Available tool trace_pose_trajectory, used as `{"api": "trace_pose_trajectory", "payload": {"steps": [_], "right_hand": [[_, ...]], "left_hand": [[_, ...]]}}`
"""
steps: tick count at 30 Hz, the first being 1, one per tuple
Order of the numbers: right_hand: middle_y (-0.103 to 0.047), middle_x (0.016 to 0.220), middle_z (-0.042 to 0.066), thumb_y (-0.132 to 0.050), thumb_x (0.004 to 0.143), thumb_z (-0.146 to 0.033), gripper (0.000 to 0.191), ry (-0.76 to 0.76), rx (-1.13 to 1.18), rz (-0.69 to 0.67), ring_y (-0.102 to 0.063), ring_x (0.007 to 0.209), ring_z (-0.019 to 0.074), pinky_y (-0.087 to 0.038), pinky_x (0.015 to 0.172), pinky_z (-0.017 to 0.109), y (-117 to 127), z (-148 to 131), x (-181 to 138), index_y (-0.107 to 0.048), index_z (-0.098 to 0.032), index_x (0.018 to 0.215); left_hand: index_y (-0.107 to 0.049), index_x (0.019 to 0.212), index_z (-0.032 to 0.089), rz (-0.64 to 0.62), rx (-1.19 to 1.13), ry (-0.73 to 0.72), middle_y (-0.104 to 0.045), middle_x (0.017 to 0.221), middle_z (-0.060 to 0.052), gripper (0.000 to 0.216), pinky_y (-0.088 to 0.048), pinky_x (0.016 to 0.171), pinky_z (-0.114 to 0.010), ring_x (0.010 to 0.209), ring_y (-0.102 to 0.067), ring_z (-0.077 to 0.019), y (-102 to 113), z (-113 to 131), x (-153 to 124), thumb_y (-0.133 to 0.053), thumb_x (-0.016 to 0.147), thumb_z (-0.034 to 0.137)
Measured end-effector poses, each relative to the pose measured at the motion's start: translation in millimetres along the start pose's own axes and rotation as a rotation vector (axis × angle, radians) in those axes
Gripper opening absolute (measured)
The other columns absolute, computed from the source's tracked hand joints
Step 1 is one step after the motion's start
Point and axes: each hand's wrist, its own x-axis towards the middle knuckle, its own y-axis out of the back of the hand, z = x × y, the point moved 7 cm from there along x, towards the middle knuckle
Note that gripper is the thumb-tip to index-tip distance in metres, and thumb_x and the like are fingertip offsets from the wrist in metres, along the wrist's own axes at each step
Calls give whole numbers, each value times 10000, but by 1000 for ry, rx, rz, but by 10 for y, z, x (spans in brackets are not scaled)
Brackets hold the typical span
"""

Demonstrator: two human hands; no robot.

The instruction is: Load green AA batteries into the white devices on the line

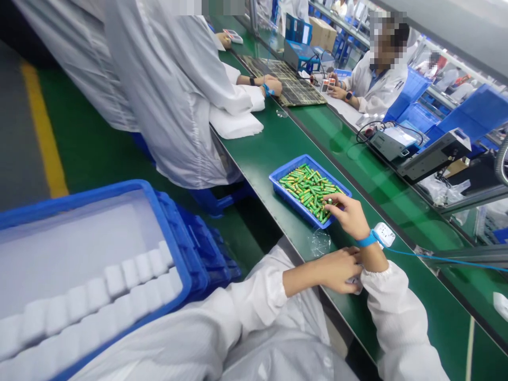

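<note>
My right hand (350, 212), with a blue wrist strap (368, 239) on, is at the near right corner of a shallow blue tray (275, 186) on the green bench. The tray holds many small green and gold batteries (307, 188). Thumb and forefinger are pinched on a battery (329, 201) above the pile. My left hand (340, 271) lies lower, at the bench edge, partly behind my right wrist. Its fingers are curled round something whitish, mostly hidden. Beyond the right wrist sits a small white plastic device (384, 234).
Clear plastic film (319, 242) lies beside the tray. To my left stands a stack of blue crates (180, 264), the top one holding rows of white blocks (115, 279). A co-worker in a white coat (174, 79) sits along the bench; another person (377, 79) works across it.
</note>
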Motion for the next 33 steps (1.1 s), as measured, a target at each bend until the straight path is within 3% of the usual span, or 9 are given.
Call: {"api": "trace_pose_trajectory", "payload": {"steps": [5, 8, 13, 17, 20, 27, 33], "right_hand": [[-846, 1092, 49, -801, 967, -409, 233, -11, 215, 104, -750, 918, 229, -608, 880, 364, 97, -137, -176, -842, -242, 1124], [-848, 1090, 57, -822, 966, -425, 232, -70, 261, 200, -760, 929, 231, -621, 879, 370, 268, -130, -476, -835, -244, 1111], [-835, 1028, 64, -854, 949, -450, 252, -280, 276, 342, -756, 889, 230, -618, 829, 365, 529, 154, -1428, -811, -240, 1081], [-813, 964, 54, -851, 939, -473, 277, -495, 260, 434, -726, 827, 223, -587, 764, 344, 445, 425, -2231, -799, -231, 1064], [-809, 977, 54, -812, 963, -483, 279, -579, 160, 506, -716, 830, 227, -572, 766, 342, 334, 492, -2585, -813, -231, 1081], [-774, 879, 19, -724, 1058, -443, 223, -519, -169, 440, -656, 736, 204, -519, 730, 329, 269, 318, -2665, -834, -253, 1094], [-782, 1102, 71, -669, 1107, -391, 214, -417, -249, 434, -680, 790, 199, -578, 735, 329, 214, 199, -2643, -821, -249, 1158]], "left_hand": [[-799, 1217, 196, -30, 24, -23, -755, 1367, -147, 308, -513, 1225, -479, 1377, -653, -361, 23, 30, 16, -787, 1005, 418], [-778, 1268, 164, -35, 40, 20, -736, 1355, -180, 390, -509, 1229, -500, 1344, -661, -364, 46, 66, -50, -837, 987, 429], [-663, 1452, 208, 6, -18, 169, -669, 1473, -163, 615, -536, 1187, -517, 1382, -625, -360, 113, 120, -357, -920, 937, 424], [-634, 1483, 234, 6, -45, 213, -668, 1465, -128, 599, -554, 1146, -490, 1360, -629, -337, 89, 122, -477, -903, 951, 302], [-635, 1487, 246, -7, -40, 228, -669, 1468, -121, 620, -545, 1142, -513, 1354, -633, -345, 47, 101, -455, -919, 940, 318], [-668, 1454, 262, -21, -24, 234, -675, 1463, -115, 584, -545, 1123, -501, 1344, -640, -335, 40, 95, -426, -927, 936, 337], [-681, 1443, 262, -18, -15, 252, -678, 1454, -117, 556, -546, 1120, -500, 1333, -643, -332, 47, 124, -422, -912, 952, 380]]}}
